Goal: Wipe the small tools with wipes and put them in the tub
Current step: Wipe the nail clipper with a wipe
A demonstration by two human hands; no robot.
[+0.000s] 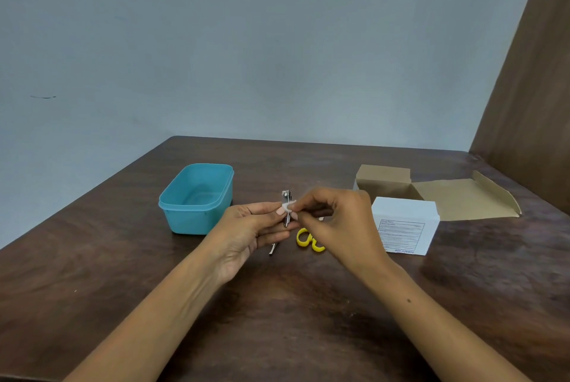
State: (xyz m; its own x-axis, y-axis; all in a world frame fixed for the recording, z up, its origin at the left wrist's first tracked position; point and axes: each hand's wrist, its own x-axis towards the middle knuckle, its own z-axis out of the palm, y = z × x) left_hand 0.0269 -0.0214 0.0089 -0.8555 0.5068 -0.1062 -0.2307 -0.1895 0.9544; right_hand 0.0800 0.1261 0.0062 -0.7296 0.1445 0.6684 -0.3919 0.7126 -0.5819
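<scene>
My left hand holds a metal nail clipper upright above the middle of the table. My right hand pinches a small white wipe folded round the clipper's middle. A teal plastic tub stands just left of my hands, with nothing visible inside it. On the table under my hands lie yellow-handled scissors, partly hidden by my right hand, and a thin metal tool whose end sticks out below my left hand.
A white box of wipes with printed text stands to the right, its brown cardboard flaps open behind it. A brown panel rises along the table's right side. The grey wall stands behind the dark wooden table.
</scene>
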